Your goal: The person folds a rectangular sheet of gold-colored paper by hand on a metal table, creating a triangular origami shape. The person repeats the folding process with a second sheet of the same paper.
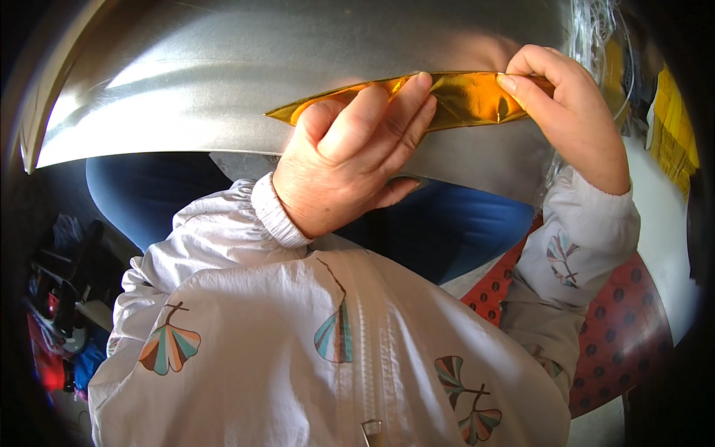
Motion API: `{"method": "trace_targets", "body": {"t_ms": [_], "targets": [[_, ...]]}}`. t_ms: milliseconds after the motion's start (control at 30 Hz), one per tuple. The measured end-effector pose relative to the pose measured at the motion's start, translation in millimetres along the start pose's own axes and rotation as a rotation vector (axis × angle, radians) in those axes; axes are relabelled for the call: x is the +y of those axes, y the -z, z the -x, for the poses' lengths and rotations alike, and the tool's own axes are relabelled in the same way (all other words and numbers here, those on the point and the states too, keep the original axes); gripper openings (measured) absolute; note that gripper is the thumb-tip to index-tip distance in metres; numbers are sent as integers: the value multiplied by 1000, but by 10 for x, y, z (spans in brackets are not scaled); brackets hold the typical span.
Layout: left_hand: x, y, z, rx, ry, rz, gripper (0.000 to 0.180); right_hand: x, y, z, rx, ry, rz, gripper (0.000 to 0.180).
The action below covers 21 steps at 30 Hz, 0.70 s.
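Gold foil strip point(465, 100) lay across the upper middle of the frame on the metal bench point(208, 89), close to the bench's near edge. Its left end tapered to a point; the long upper edge showed a thin dark line.

Right hand point(570, 104), upper right: grip clamped on the foil near its right end, thumb against the forefinger side. Left hand point(354, 153), centre: grip apart, thumb held off below the near edge, fingers laid over the foil's middle.

Room: metal ran on from the pointed end toward the upper left, up to a raised pale rim point(46, 89). Right side tighter, with clear plastic strands point(592, 37) just beside the right hand.

Markings: leaf prints in teal, brown and orange on the white smock point(246, 357).

Hidden: part of the foil under the left fingers, its right end behind the right hand. Cut off: yellow bundle point(674, 134) by the dark fisheye rim. Lower-left clutter point(67, 298) too dim to sort.
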<state>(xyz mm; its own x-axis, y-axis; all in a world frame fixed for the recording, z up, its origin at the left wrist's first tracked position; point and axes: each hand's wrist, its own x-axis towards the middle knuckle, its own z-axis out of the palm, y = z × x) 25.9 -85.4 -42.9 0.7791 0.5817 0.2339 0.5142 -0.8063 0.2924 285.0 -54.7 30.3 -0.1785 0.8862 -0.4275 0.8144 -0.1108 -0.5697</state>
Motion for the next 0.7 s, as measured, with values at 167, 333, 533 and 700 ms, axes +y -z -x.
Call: {"method": "trace_targets", "body": {"t_ms": [167, 333, 533, 700], "targets": [[3, -4, -1, 6, -3, -18, 87, -30, -27, 23, 25, -30, 22, 21], [-2, 1, 5, -2, -5, -20, 88, -34, -13, 16, 7, -3, 10, 19], [-10, -9, 22, 16, -13, -33, 90, -73, -5, 31, 11, 16, 80, 17], [-41, -37, 24, 68, -39, -30, 79, -74, -33, 34, 25, 51, 94, 17]]}}
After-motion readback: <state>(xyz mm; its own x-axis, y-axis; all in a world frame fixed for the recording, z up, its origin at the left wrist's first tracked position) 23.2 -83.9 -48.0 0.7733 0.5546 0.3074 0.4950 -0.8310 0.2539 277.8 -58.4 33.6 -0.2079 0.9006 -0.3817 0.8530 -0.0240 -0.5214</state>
